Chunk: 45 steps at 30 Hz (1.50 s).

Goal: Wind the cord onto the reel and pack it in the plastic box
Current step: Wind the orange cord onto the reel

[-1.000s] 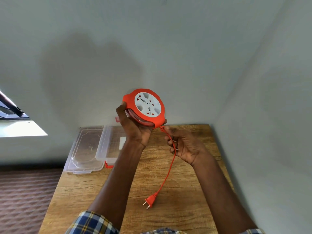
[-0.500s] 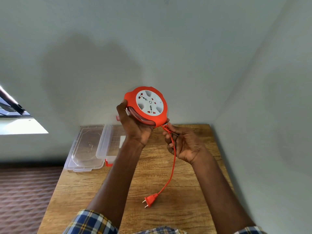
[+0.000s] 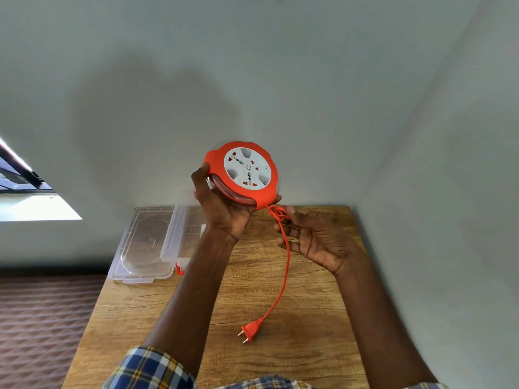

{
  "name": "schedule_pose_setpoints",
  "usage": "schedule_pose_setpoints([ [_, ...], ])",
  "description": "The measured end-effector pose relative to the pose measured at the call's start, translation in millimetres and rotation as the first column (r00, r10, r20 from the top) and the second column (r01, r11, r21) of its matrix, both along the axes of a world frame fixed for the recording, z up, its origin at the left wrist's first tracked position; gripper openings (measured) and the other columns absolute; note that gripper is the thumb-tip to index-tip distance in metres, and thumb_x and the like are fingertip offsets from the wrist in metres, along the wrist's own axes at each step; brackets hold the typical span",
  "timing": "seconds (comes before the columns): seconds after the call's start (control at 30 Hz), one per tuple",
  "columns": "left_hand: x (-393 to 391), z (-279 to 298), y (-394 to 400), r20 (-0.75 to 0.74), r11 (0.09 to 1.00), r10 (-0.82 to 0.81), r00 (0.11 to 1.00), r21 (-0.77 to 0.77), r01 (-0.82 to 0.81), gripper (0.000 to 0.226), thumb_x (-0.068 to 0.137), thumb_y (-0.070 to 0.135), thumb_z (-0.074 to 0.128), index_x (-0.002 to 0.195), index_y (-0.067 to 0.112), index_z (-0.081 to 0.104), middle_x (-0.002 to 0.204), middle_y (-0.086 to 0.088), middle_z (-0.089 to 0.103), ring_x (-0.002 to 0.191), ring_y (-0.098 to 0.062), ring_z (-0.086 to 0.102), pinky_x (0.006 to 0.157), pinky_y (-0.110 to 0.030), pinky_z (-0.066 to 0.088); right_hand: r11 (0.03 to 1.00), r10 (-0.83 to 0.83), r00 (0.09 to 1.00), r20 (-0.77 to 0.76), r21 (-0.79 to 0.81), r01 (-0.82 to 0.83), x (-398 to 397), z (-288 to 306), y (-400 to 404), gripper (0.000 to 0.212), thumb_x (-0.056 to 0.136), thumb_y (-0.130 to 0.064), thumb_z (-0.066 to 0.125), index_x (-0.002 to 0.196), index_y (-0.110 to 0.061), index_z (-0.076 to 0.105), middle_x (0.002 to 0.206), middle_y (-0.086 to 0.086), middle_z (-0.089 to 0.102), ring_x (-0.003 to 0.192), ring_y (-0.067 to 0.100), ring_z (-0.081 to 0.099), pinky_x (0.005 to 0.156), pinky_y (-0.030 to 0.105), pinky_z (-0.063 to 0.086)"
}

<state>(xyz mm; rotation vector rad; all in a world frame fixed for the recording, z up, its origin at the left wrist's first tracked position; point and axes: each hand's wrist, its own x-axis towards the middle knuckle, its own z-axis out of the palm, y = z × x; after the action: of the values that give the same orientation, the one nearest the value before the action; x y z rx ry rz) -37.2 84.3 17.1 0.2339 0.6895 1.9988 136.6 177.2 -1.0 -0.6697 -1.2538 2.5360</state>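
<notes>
Nearest, at 6 o'clock, the orange plug [image 3: 250,331] lies on the wooden table [image 3: 309,346], its cord [image 3: 286,272] rising toward 12 o'clock. The right hand [image 3: 311,237] pinches the cord's kinked loop with curled fingers just below the reel [image 3: 244,173]. The left hand [image 3: 222,206] grips the orange reel from beneath, lifted above the table, white socket face toward the camera. At 10 o'clock the clear plastic box [image 3: 182,234] stands open beside its lid [image 3: 141,247]
</notes>
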Motion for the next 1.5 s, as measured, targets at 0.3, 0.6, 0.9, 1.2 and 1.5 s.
schedule_pose_setpoints([
  [0.3,4.2,0.8,1.6,-0.01,0.998,-0.054,0.998,0.025,0.054,0.077,0.099,0.067,0.034,0.154,0.017,0.054,0.154,-0.023,0.056,0.141,-0.05,0.052,0.094,-0.075,0.05,0.968,-0.105,0.992,0.068,-0.223,0.117,-7.6,-5.2,-3.9,0.023,0.072,-0.019,0.083,0.09,-0.005,0.081,0.081,0.008,0.073,0.062,0.016,0.066,0.053,0.025,0.054],
  [0.6,6.2,2.3,3.5,-0.003,0.998,-0.052,0.999,0.039,0.052,0.075,0.099,0.065,0.037,0.15,0.014,0.059,0.153,-0.021,0.058,0.141,-0.046,0.055,0.106,-0.074,0.046,0.989,-0.146,0.979,0.141,0.014,0.145,-4.2,-1.6,0.3,0.02,0.083,-0.004,0.068,0.103,0.002,0.069,0.098,0.017,0.072,0.065,0.016,0.065,0.047,0.02,0.047],
  [0.9,8.1,3.4,3.1,-0.002,1.0,-0.002,1.0,-0.023,0.002,0.074,0.101,0.062,0.036,0.153,0.014,0.055,0.154,-0.021,0.057,0.144,-0.045,0.051,0.115,-0.07,0.039,0.987,-0.143,0.963,0.229,0.104,0.122,-8.5,10.5,-4.4,0.035,0.077,-0.037,0.084,0.101,-0.015,0.073,0.089,0.006,0.069,0.063,0.015,0.06,0.045,0.023,0.037],
  [1.2,7.3,0.1,3.0,-0.022,0.998,-0.012,1.0,-0.055,0.011,0.076,0.098,0.064,0.037,0.154,0.015,0.055,0.154,-0.02,0.057,0.141,-0.046,0.055,0.108,-0.079,0.039,0.953,-0.219,0.95,0.221,0.259,0.16,-7.0,3.8,-4.0,0.017,0.091,0.007,0.065,0.107,0.004,0.069,0.085,0.012,0.069,0.054,0.013,0.054,0.04,0.018,0.03],
  [1.5,-13.9,-7.3,-1.5,0.029,0.995,0.086,0.996,-0.059,-0.084,0.079,0.097,0.066,0.035,0.156,0.016,0.052,0.156,-0.023,0.054,0.143,-0.05,0.051,0.106,-0.088,0.031,0.52,-0.501,0.858,0.109,0.831,0.198,6.2,-4.3,15.6,0.011,0.086,-0.032,0.08,0.089,-0.021,0.079,0.063,-0.003,0.069,0.055,0.002,0.059,0.055,0.017,0.044],
])
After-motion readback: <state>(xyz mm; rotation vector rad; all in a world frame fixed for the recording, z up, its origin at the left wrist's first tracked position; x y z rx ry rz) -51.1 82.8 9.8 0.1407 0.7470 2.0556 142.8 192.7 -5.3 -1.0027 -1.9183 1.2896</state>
